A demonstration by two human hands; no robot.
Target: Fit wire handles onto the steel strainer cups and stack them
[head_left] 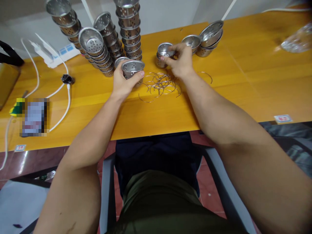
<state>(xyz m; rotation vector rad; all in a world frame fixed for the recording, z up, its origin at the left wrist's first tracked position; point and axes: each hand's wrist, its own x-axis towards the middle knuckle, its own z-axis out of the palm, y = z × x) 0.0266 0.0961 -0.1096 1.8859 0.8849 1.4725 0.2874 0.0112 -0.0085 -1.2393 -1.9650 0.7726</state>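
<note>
2 labels (283, 118) on table (258, 78) (illegible)

Cup (162, 48) partly hidden behind the right hand (181, 60)

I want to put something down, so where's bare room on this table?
Most room is the table right of the right arm, out to the crumpled plastic and numbered label. A smaller patch lies between the wire pieces and the front edge. Crowded: around the left hand, beside the stacked metal cups.

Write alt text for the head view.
A person's left hand holds a perforated metal cup and the right hand touches another cup at a yellow table. Tall cup stacks stand beyond; thin curved wires lie between the hands.
</note>
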